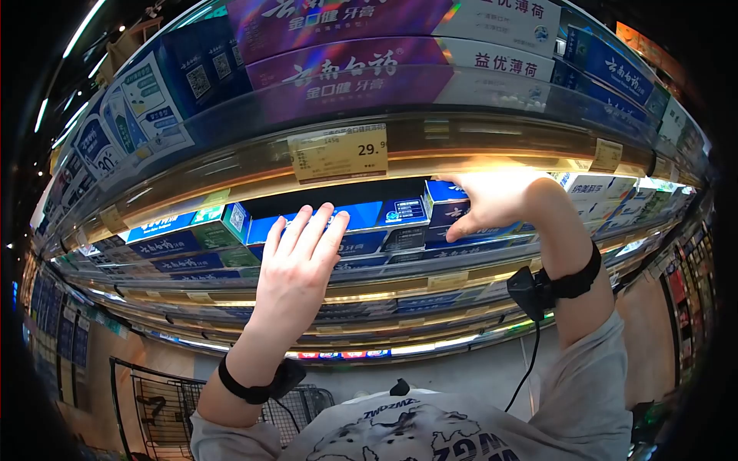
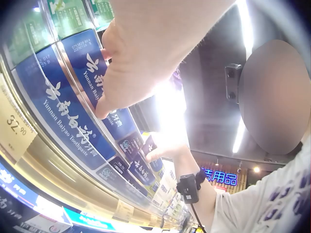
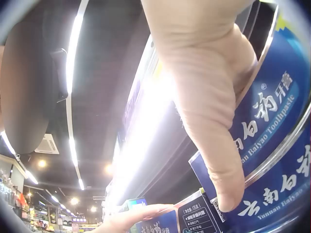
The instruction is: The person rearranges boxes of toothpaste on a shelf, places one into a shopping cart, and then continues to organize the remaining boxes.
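Observation:
Blue toothpaste boxes lie stacked along a shelf beneath a price rail. My left hand [image 1: 296,269] reaches over one blue toothpaste box [image 1: 365,217] with straight fingers laid on it. In the left wrist view, the thumb touches the front of that box [image 2: 83,53]. Further right, my right hand [image 1: 496,203] grips the end of another toothpaste box [image 1: 446,209], thumb low on its front and fingers over its top. This box stands higher than the one beside it. In the right wrist view, the thumb lies across the box front [image 3: 269,116]; the other fingers are mostly hidden.
Above runs a shelf edge with a yellow price tag [image 1: 338,152] and purple toothpaste boxes [image 1: 346,73] behind a clear lip. Green-ended toothpaste boxes [image 1: 234,219] sit left of my left hand. Lower shelves hold more boxes. A wire cart [image 1: 154,407] stands at lower left.

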Demonstrator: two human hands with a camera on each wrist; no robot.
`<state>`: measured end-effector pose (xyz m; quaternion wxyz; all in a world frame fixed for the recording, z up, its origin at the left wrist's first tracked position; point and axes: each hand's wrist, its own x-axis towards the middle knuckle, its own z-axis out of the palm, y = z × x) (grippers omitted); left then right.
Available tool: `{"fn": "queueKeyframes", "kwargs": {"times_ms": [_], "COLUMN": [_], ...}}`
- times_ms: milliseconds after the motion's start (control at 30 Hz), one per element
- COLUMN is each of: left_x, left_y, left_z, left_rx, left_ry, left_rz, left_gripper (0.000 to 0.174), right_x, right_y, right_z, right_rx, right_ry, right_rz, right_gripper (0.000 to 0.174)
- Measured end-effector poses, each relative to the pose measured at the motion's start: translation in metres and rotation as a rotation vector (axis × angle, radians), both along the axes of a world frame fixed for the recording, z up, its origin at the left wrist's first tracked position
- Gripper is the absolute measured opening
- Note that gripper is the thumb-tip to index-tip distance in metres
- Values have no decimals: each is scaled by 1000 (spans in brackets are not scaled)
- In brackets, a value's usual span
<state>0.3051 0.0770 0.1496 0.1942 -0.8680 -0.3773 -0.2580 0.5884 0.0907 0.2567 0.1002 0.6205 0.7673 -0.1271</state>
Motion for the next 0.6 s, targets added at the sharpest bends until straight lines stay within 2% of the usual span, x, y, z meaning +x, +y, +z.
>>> {"fn": "queueKeyframes", "kwargs": {"times_ms": [100,400,600], "left_x": [1,3,3], "left_y": [-2,-4,-2], "left_z": [1,4,3], "left_rx": [21,-23,0], "left_ry": [9,-17,5], "left_rz": [12,10,18], "left_gripper": [55,59,58], "right_x": [-1,6,5], "right_y": [3,3,0], "right_z": [0,-3,-2], "right_rx": [-4,33,49], "right_ry": [-7,74,79], "right_rz": [-15,97,35], "right_gripper": [90,78,88]}}
